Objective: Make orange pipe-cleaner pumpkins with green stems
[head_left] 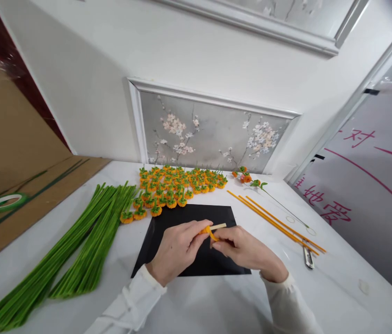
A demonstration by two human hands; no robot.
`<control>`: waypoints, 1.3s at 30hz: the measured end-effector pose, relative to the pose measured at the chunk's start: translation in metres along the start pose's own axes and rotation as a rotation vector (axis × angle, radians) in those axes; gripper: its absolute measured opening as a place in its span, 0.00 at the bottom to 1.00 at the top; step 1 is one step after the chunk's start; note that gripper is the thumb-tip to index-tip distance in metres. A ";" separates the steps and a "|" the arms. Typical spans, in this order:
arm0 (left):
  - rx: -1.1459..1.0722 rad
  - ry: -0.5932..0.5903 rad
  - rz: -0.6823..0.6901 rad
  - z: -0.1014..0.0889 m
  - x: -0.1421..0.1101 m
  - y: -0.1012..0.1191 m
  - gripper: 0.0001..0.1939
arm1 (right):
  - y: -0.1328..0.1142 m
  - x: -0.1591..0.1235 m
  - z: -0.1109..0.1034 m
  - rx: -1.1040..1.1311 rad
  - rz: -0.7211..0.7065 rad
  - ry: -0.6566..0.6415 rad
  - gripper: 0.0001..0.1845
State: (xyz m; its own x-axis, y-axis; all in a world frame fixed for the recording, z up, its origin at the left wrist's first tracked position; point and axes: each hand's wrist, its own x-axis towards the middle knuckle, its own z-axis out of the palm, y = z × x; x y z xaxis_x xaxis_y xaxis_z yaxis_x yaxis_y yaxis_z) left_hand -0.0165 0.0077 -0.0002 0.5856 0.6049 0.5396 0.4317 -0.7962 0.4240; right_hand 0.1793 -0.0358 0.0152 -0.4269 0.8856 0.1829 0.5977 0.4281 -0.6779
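Note:
Over a black mat (187, 214), my left hand (177, 246) is closed on a pale stick (219, 226) that has an orange pipe cleaner (213, 235) wrapped around it. My right hand (246, 248) pinches the loose part of that pipe cleaner, just right of the stick. Its far end is hidden in the right fingers. Behind the mat lie many small orange pompom-like flowers (171, 202) with green tops and short stems. Several loose orange pipe cleaners (267, 215) lie to the right.
Two bundles of green pipe cleaners (88, 232) cover the table's left side. Green tape (6, 202) rests on cardboard at far left. At right are a metal clipper-like tool (308, 257) and a wire-stemmed orange-red flower spray (246, 178). A wall (105, 116) stands behind.

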 end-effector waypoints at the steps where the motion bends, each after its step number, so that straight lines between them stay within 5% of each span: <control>1: 0.005 -0.002 -0.009 0.000 0.000 0.000 0.14 | -0.001 0.000 0.000 -0.001 0.002 -0.003 0.13; 12: 0.188 -0.060 0.006 -0.002 0.003 -0.001 0.15 | -0.009 -0.006 -0.003 0.037 0.018 0.032 0.15; 24: 0.212 -0.085 0.041 -0.001 0.000 -0.001 0.12 | -0.009 -0.002 0.005 -0.403 -0.085 0.489 0.11; 34: 0.240 -0.127 0.130 0.002 0.001 0.002 0.11 | -0.001 0.004 0.004 -0.158 0.072 0.436 0.08; 39: 0.221 -0.096 0.153 0.004 -0.001 0.003 0.10 | 0.011 0.005 -0.001 0.000 0.167 0.263 0.14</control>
State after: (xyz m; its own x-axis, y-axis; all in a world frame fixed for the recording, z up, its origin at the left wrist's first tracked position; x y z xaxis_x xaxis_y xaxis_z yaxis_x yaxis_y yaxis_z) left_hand -0.0132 0.0046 -0.0024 0.7135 0.4813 0.5092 0.4662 -0.8686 0.1678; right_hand 0.1842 -0.0270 0.0090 -0.1325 0.9601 0.2464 0.6446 0.2723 -0.7144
